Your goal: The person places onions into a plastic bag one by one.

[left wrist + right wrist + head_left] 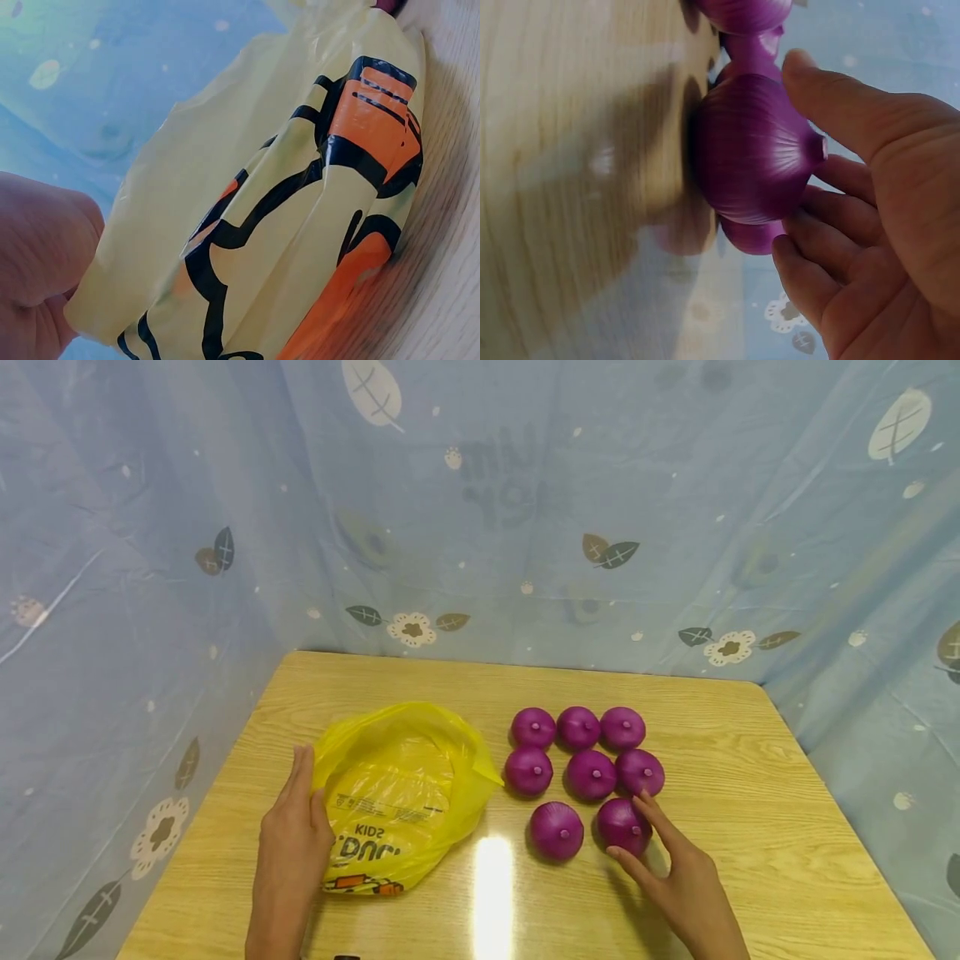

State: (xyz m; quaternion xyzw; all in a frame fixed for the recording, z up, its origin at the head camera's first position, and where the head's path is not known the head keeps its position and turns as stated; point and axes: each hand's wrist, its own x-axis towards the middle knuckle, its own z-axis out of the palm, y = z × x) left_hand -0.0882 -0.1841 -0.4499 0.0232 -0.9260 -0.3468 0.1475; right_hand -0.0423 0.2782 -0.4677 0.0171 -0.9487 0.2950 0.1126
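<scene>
Purple onions (591,775), eight in all, sit on the bench (750,827) to the right of the yellow bag (397,810). Three make a row level with the bag's far part, three more lie level with its middle, and two are level with its nearer part. One onion of the middle row is the closest to the bag, just beside its pointed right corner.

Of the nearer two, the onion farther from the bag (621,823) has the right hand (686,881) at it. That hand is partly open, thumb and fingers spread around the onion's stem side with a gap before the palm; whether the fingertips press on it cannot be told. The onion rests on the bench.

The left hand (291,839) is at the bag's left edge, pinching the plastic between thumb and fingers, though the fingertips are partly hidden. The bag stands with its mouth wide and facing up, and dark lettering and orange-and-black print (375,112) show on its near side.

Beyond the bag and on both sides of it hangs a blue curtain (510,485) patterned with leaves and flowers. A bright reflection (493,893) lies on the bench, nearer and to the right of the bag.
</scene>
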